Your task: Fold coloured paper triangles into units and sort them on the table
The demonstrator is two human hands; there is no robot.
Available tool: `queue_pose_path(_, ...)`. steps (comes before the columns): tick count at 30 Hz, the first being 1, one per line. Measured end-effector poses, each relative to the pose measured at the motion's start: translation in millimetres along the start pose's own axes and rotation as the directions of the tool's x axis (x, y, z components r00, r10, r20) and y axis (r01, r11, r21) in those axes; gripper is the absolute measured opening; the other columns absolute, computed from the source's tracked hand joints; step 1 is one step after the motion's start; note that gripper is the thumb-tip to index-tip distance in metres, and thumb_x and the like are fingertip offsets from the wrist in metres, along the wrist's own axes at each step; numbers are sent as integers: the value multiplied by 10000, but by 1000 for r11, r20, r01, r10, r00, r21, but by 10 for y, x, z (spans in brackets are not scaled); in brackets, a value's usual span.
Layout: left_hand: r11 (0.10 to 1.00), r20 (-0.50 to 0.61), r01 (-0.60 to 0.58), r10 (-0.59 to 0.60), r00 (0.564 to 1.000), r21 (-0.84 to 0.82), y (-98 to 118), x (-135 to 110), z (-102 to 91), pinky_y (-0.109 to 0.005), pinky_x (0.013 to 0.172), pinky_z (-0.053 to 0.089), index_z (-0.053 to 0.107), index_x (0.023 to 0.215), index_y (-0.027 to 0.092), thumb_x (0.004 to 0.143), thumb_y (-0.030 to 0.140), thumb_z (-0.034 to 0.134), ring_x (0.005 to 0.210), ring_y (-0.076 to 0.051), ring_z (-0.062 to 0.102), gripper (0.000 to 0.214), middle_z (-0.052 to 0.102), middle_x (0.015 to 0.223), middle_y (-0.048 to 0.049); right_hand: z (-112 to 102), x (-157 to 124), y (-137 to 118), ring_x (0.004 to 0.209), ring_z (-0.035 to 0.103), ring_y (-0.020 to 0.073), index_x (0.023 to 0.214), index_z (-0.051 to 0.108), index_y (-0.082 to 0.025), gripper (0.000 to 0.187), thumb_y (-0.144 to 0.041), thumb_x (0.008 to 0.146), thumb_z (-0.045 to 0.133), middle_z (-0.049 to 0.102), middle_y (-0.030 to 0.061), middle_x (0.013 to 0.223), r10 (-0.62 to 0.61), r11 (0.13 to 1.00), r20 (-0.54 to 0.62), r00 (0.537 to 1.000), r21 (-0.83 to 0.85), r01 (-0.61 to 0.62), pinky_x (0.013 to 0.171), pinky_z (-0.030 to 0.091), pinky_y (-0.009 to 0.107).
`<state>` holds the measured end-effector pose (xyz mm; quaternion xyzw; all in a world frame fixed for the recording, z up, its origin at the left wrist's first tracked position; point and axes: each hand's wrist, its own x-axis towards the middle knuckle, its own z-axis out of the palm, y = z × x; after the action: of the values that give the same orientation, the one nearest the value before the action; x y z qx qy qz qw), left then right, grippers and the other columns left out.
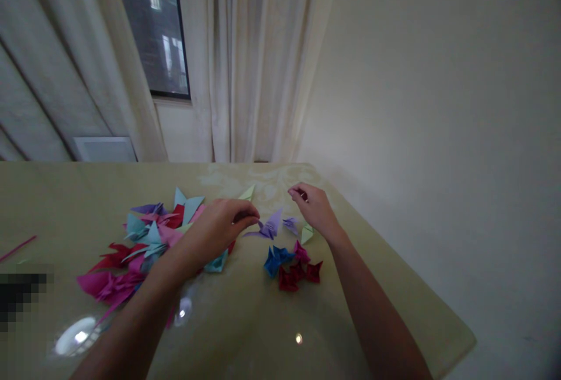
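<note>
My left hand (221, 223) hovers over the table with fingers curled together in a pinch, right beside a purple folded paper piece (269, 227); what it holds, if anything, I cannot make out. My right hand (313, 207) is farther right, fingers pinched on something small near its fingertips. A small lilac piece (290, 224) and a pale green piece (307, 233) lie just under that hand. A blue piece (274, 260) and dark red pieces (298, 273) sit in front of both hands.
A heap of folded paper shapes in pink, teal, red and purple (144, 245) lies left of my left arm. A pale green piece (248, 193) sits farther back. The glossy yellowish table (394, 286) ends at the right; curtains and a window stand behind. A pink strip (17, 247) lies far left.
</note>
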<state>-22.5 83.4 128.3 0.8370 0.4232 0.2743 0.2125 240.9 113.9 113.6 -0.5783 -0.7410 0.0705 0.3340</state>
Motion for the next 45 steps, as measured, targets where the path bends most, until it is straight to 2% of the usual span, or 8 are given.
queue_pose_path(4,997,11,-3,2,1000,83,-13,10,48,-298,711,457,784,889,258,933,321,609,802,-231,714,192,803,893,-33,-164,-137,-367,787,678,154,1010,755,-201,211,-380,996,644,762,23,902,-147,950,128,981,294,104,692,487,239)
queue_pose_path(10,997,-21,10,-9,1000,80,77,8,93,-297,708,449,759,935,243,943,327,611,830,-237,722,170,803,905,-39,-119,-261,-602,819,704,144,1013,759,-196,93,-239,935,730,776,8,895,-282,924,280,918,338,181,745,493,232)
queue_pose_path(15,997,-48,40,-37,998,64,-25,29,55,-296,720,467,726,1116,231,980,341,577,853,-229,730,230,804,920,-36,-13,-209,-472,794,722,143,1004,749,-192,104,-154,931,686,797,11,878,-257,933,264,930,320,168,726,495,225)
queue_pose_path(20,891,-53,269,-268,962,366,-481,29,16,-329,819,490,737,1118,214,983,277,563,998,-265,733,229,799,1081,-93,159,-103,-204,784,716,151,978,752,-176,119,-108,894,701,796,33,891,-175,965,250,952,235,116,731,493,239)
queue_pose_path(24,828,101,280,-371,923,486,-771,-14,207,-336,867,498,766,1069,200,915,198,619,1109,-289,712,212,773,1178,-139,375,-58,-7,794,712,155,972,747,-176,89,-121,909,716,788,34,893,-110,983,271,956,174,64,748,490,246)
queue_pose_path(30,813,90,330,-420,903,480,-861,-11,423,-332,812,499,770,1014,192,891,165,619,1020,-290,733,196,786,1079,-161,659,-63,159,861,696,173,990,749,-158,97,-114,905,733,770,66,960,-33,998,344,938,-46,52,786,479,260)
queue_pose_path(39,998,-1,3,-3,1000,67,-323,53,20,-303,803,496,788,999,236,941,306,586,903,-219,723,221,808,998,-51,231,-137,-347,818,697,152,1106,740,-183,182,-308,975,724,760,26,927,-234,906,208,950,401,135,731,505,238)
queue_pose_path(45,988,-93,14,-29,995,-153,-179,-21,-107,-285,736,513,747,975,209,889,374,644,805,-199,720,213,795,872,-29,106,-227,-562,759,649,140,929,761,-183,75,-202,974,704,735,6,818,-284,929,214,935,305,212,717,455,233)
